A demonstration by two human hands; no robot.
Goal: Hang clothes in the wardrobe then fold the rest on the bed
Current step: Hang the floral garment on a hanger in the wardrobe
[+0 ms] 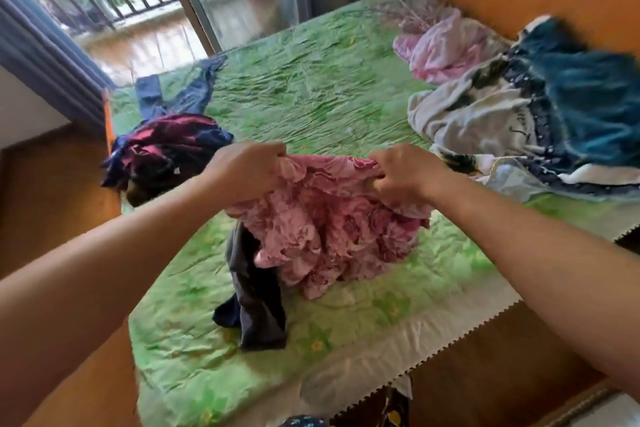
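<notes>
The left hand (247, 172) and right hand (407, 175) each pinch the pink garment (329, 232) at its top edge, stretched left-right mid-frame; its bulk hangs onto the bed (311, 90).

2 bare forearms (121, 246), bare left hand (242, 172), bare right hand (408, 175)

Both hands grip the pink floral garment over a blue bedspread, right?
Not quite: the head view shows the bedspread is green, not blue. The left hand and right hand do both grip the pink floral garment over it.
</notes>
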